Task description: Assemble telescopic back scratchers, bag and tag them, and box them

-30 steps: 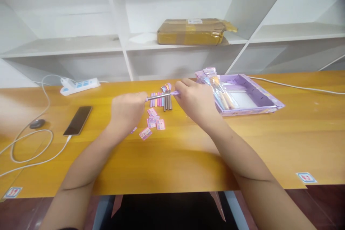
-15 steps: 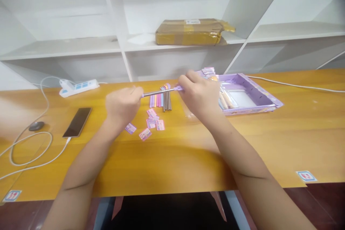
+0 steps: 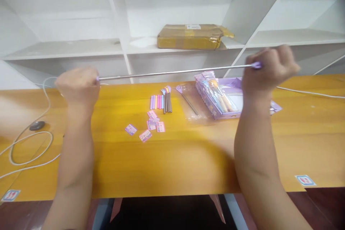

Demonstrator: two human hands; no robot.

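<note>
head view | worn on head | faces forward-down | near over yellow desk (image 3: 172,158) | shelves (image 3: 81,48) behind

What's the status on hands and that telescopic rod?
Left hand and right hand each clamp one end of the telescopic rod. Rod fully extended, level, above the table. Nothing touching it.

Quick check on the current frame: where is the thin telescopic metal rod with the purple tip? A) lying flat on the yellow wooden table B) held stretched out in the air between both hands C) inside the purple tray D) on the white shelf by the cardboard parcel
B: the thin telescopic metal rod spans above the yellow wooden table, with the left hand gripping one end and the right hand gripping the purple-tipped end.
</note>
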